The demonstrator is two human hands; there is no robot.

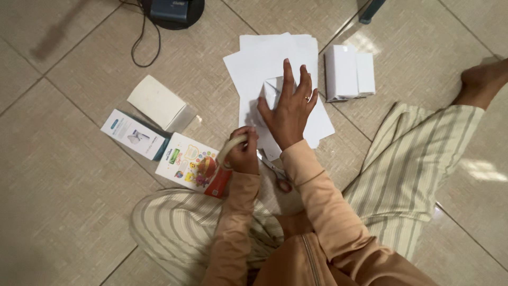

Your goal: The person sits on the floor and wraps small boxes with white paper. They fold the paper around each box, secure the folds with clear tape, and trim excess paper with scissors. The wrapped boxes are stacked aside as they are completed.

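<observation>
My right hand (289, 108) lies flat, fingers spread, on a small box being wrapped in white paper (272, 89), on top of several loose white sheets (264, 55) on the tiled floor. My left hand (244, 153) is closed around a roll of clear tape (228, 148), held just left of the right wrist. A pair of scissors (278, 175) lies on the floor under my right forearm, partly hidden.
Left of my hands lie a colourful carton (193, 165), a white-and-teal box (133, 134) and a plain white box (159, 103). Two white wrapped boxes (348, 71) stand to the right. A dark device with a cable (172, 10) is at the top. My striped trouser legs (407, 175) frame the floor.
</observation>
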